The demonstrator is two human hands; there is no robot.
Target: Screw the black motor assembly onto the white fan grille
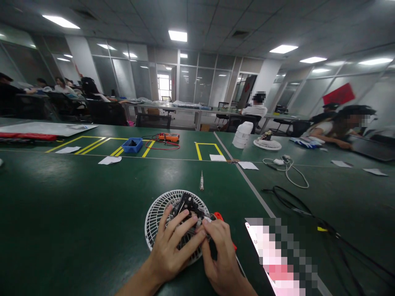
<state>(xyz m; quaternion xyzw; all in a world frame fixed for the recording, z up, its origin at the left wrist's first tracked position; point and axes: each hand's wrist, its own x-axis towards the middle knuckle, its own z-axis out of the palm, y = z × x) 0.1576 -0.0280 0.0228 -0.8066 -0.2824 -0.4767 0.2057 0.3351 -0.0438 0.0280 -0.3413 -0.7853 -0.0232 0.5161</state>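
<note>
A round white fan grille (160, 211) lies flat on the green table (77, 213) near me. A small black part (188, 204) sits on its middle. My left hand (174, 246) rests on the grille with fingers spread, pressing the black part. Beside it, my right hand (220, 255) curls its fingers against the same part; a red-handled tool (219, 217) pokes out from under it. A screwdriver (201, 181) lies on the table just beyond the grille.
A blurred-out patch (277, 255) sits at my right. Black cables (296, 205) and a white cable (290, 168) run across the right table half. Farther off are a blue tray (132, 145), an orange multimeter (168, 137), another white fan (267, 144), paper slips and seated people.
</note>
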